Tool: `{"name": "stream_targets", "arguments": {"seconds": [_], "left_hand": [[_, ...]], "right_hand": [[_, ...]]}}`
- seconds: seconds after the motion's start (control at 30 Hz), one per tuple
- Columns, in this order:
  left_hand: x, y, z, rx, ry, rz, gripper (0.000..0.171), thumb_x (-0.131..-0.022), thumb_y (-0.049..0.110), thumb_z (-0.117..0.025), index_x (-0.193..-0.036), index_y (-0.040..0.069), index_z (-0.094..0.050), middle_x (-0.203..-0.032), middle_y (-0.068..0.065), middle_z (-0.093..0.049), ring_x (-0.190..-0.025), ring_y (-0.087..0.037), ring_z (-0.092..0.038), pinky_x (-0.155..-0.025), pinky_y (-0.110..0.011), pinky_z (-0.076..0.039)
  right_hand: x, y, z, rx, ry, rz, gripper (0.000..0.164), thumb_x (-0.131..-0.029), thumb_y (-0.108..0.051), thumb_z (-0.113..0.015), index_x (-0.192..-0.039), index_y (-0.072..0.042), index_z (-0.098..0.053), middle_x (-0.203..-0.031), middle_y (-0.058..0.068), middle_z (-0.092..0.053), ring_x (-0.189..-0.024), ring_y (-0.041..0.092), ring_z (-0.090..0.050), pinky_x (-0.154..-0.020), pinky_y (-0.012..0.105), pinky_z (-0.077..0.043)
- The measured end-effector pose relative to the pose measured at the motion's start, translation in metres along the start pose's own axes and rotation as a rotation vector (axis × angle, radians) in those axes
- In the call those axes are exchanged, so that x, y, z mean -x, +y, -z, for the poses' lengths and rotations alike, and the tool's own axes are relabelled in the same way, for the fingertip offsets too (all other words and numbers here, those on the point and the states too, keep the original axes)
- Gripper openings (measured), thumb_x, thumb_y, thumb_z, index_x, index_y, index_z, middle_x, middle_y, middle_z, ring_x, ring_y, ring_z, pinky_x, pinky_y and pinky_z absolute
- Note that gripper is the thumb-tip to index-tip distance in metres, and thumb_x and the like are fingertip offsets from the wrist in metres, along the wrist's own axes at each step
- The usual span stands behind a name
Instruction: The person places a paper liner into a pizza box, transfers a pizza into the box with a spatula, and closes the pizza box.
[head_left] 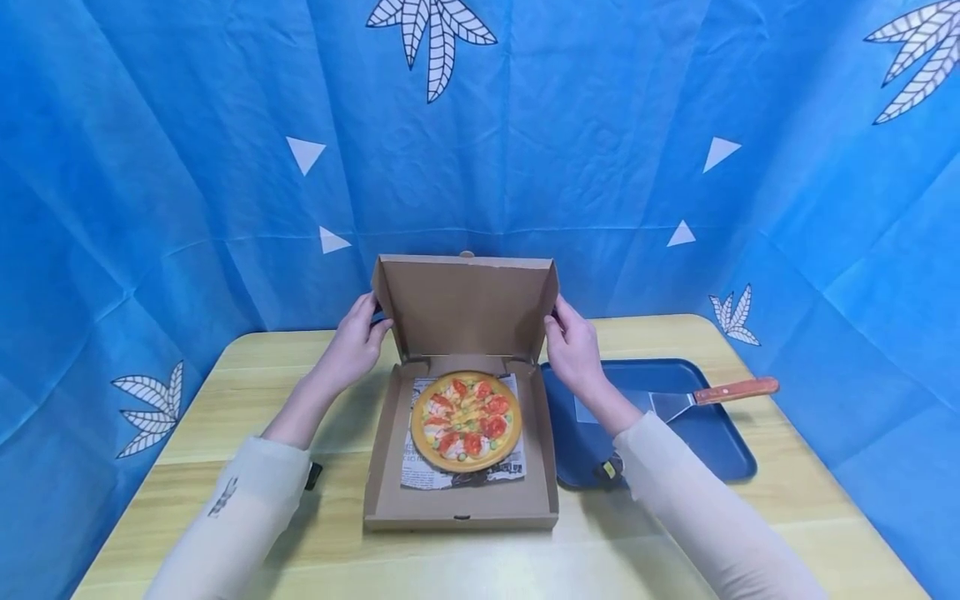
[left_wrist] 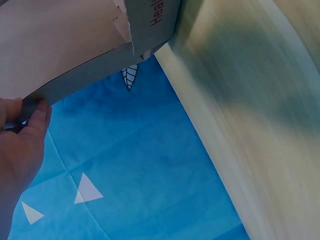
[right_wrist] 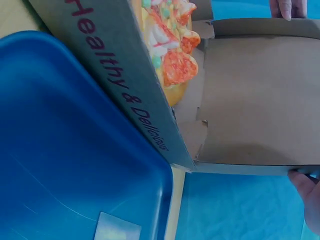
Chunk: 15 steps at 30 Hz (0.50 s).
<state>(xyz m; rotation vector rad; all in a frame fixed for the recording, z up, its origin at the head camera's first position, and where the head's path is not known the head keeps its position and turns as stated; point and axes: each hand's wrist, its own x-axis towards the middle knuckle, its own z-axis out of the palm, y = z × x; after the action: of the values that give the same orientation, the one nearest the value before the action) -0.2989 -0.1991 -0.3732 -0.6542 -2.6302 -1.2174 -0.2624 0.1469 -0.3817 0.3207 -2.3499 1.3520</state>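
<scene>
A cardboard pizza box (head_left: 461,512) stands on the table with its lid (head_left: 468,304) raised nearly upright. Inside its base a pizza (head_left: 465,421) with red and green toppings lies on a sheet of printed newspaper (head_left: 423,475). My left hand (head_left: 352,346) pinches the lid's left side flap, thumb towards the inner face; the left wrist view shows thumb and fingers (left_wrist: 37,120) at the flap's edge. On the opposite side my right hand (head_left: 576,346) holds the lid's right flap. In the right wrist view this hand (right_wrist: 311,197) sits at the flap's edge.
To the right of the box, a blue tray (head_left: 675,371) bears a metal spatula with a wooden handle (head_left: 738,390), which juts past the tray's rim. My right forearm reaches over the tray. A blue curtain (head_left: 480,167) hangs behind the wooden table (head_left: 225,433).
</scene>
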Motion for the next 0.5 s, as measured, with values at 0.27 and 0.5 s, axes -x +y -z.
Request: {"name": "stream_targets", "arguments": {"seconds": [0.27, 0.5], "left_hand": [[0.007, 0.001, -0.001, 0.007, 0.026, -0.007, 0.053, -0.108, 0.004, -0.047, -0.157, -0.007, -0.028, -0.144, -0.029, -0.044, -0.127, -0.046, -0.053, -0.103, -0.059, -0.050], [0.015, 0.003, -0.002, 0.040, 0.040, -0.024, 0.058, -0.106, -0.002, -0.049, -0.159, -0.005, -0.026, -0.147, -0.030, -0.042, -0.140, -0.048, -0.044, -0.112, -0.060, -0.042]], "right_hand": [[0.010, 0.000, -0.001, -0.030, 0.018, 0.032, 0.048, -0.108, -0.008, -0.045, -0.155, -0.006, -0.046, -0.153, 0.014, -0.053, -0.137, 0.032, -0.055, -0.109, 0.050, -0.049], [0.018, 0.004, -0.002, -0.026, 0.045, 0.101, 0.047, -0.106, -0.004, -0.047, -0.153, -0.003, -0.049, -0.152, 0.017, -0.054, -0.134, 0.034, -0.058, -0.106, 0.052, -0.050]]}}
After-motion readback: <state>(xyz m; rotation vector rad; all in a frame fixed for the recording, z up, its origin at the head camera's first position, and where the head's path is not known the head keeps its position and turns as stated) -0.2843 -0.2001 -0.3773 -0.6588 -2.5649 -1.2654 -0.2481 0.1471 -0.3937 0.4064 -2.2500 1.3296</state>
